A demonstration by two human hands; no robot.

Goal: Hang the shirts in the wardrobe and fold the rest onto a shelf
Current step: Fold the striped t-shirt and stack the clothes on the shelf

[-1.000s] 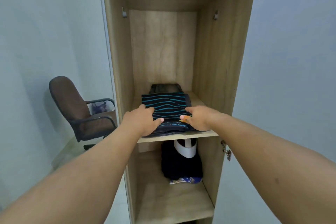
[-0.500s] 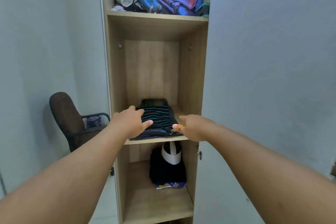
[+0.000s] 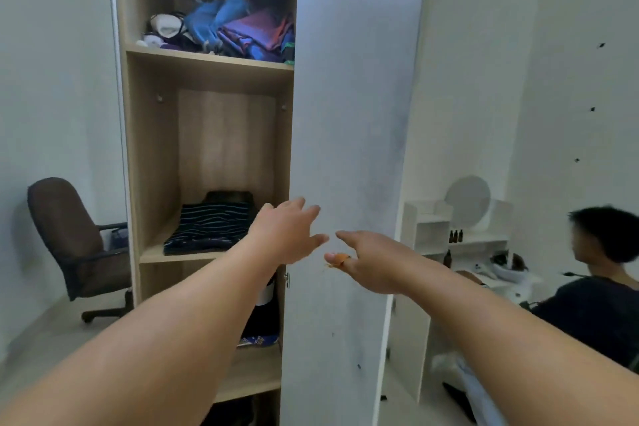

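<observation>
A folded dark garment with teal stripes (image 3: 211, 228) lies on the wardrobe's middle shelf (image 3: 179, 255), with another dark folded piece behind it. My left hand (image 3: 288, 235) hovers in front of the shelf's right side, fingers spread, holding nothing. My right hand (image 3: 366, 261) is stretched out before the white wardrobe door (image 3: 349, 156), fingers extended, with a small orange thing at the thumb. Neither hand touches the garment.
The top shelf holds a heap of blue and purple cloth (image 3: 238, 33). A dark garment with a white part (image 3: 264, 315) sits on the lower shelf. A brown office chair (image 3: 69, 242) stands left. A person (image 3: 601, 287) sits at right near a white vanity (image 3: 460, 228).
Both hands have let go of the striped garment and pulled back from the shelf. The view has swung right, bringing in the door and the seated person.
</observation>
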